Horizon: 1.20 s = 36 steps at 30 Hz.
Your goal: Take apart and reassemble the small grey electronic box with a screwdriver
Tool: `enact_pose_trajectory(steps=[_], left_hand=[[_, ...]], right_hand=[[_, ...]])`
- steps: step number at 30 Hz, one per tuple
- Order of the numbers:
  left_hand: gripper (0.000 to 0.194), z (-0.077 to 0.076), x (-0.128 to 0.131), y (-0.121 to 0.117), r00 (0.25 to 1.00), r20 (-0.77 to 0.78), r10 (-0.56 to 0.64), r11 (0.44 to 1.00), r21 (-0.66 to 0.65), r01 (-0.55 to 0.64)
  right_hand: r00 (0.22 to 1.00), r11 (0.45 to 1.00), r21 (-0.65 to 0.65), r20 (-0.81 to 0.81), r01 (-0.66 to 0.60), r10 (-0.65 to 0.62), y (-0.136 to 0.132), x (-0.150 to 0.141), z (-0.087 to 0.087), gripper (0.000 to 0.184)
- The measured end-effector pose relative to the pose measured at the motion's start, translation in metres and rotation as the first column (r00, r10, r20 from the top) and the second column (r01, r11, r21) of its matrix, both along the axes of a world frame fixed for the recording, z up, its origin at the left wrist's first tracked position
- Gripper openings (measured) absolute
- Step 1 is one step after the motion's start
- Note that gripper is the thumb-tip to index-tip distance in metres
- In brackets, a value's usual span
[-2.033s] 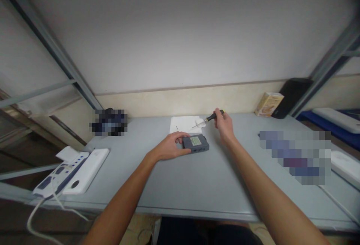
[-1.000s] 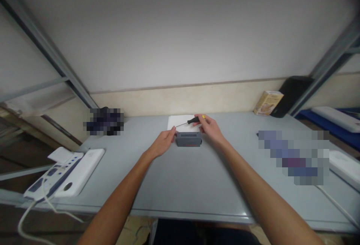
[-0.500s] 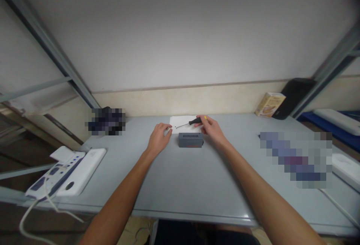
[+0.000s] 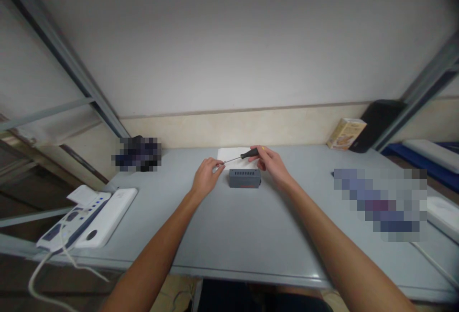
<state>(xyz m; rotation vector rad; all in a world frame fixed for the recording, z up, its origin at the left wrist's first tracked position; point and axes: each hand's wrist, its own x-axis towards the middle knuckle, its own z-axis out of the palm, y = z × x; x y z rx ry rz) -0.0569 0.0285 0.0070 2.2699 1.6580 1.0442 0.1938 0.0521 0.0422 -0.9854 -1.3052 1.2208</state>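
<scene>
My right hand [image 4: 270,165] is closed around the black handle of a screwdriver [image 4: 247,154], whose thin shaft points left. At the shaft's tip, the thumb and index finger of my left hand [image 4: 207,174] come together in a pinch; whatever is between them is too small to make out. Both hands are over a white sheet of paper [image 4: 233,151]. Just in front of the paper sits a dark grey box [image 4: 245,179] with a row of slots on its top, between my two hands and touched by neither.
On the grey table [image 4: 247,235], a power strip [image 4: 73,219] and a white flat device [image 4: 107,219] lie at the left. A yellow carton [image 4: 346,134] and a black speaker-like object [image 4: 378,123] stand at the back right. Blurred-out items lie on both sides.
My left hand has moved slightly right to the screwdriver's tip, and its fingers have closed from apart to a pinch. The right hand keeps its hold; the box stays put.
</scene>
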Motion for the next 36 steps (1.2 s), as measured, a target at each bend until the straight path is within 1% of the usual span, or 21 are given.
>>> enact_pose_trajectory(steps=[7,10,13,15,17,21,24,26,28,30,33,35,36], left_hand=[[0.014,0.003,-0.001,0.000,0.999,0.035,-0.017,0.998,0.054,0.016],[0.015,0.004,-0.002,0.000,0.999,0.030,-0.045,0.997,0.069,0.043],[0.018,0.005,-0.001,-0.001,0.996,0.008,-0.089,0.993,0.077,0.088],[0.019,0.006,0.000,-0.002,0.994,0.004,-0.114,0.990,0.088,0.113],[0.019,0.008,0.002,-0.002,0.989,0.044,-0.138,0.984,0.116,0.132],[0.018,0.013,0.007,-0.004,0.964,0.191,-0.186,0.976,0.145,0.160],[0.018,0.017,0.009,-0.005,0.943,0.279,-0.180,0.982,0.107,0.155],[0.022,0.019,0.010,-0.007,0.925,0.335,-0.177,0.984,0.065,0.165],[0.033,0.021,0.012,-0.010,0.905,0.383,-0.183,0.982,0.032,0.185],[0.040,0.023,0.013,-0.013,0.891,0.411,-0.194,0.978,0.009,0.209],[0.040,0.027,0.017,-0.019,0.886,0.396,-0.242,0.960,-0.037,0.279],[0.038,0.029,0.020,-0.023,0.889,0.359,-0.284,0.942,-0.069,0.329],[0.036,0.030,0.022,-0.024,0.891,0.343,-0.299,0.936,-0.079,0.344]], right_hand=[[1.000,1.000,-0.004,-0.011,0.006,-0.006,-0.001,0.000,0.003,0.059],[1.000,1.000,0.009,0.002,0.010,-0.010,-0.001,0.000,0.005,0.059],[0.999,0.999,0.039,0.035,0.021,-0.023,-0.002,0.000,0.006,0.057],[0.998,0.996,0.088,0.061,0.025,-0.031,-0.003,0.000,0.009,0.054],[0.996,0.988,0.150,0.079,0.033,-0.045,-0.006,0.000,0.013,0.051],[0.995,0.966,0.253,0.063,0.057,-0.075,-0.013,0.001,0.022,0.047],[0.994,0.947,0.310,0.033,0.086,-0.101,-0.016,0.001,0.027,0.046],[0.991,0.934,0.336,0.011,0.120,-0.131,-0.017,0.003,0.031,0.045],[0.983,0.914,0.364,-0.014,0.177,-0.184,-0.016,0.008,0.034,0.045],[0.962,0.873,0.410,-0.041,0.263,-0.270,-0.016,0.015,0.039,0.045],[0.908,0.784,0.487,-0.051,0.385,-0.415,-0.015,0.026,0.046,0.046],[0.878,0.741,0.521,-0.032,0.422,-0.478,-0.015,0.032,0.049,0.047],[0.870,0.729,0.534,-0.026,0.429,-0.493,-0.015,0.035,0.050,0.047]])
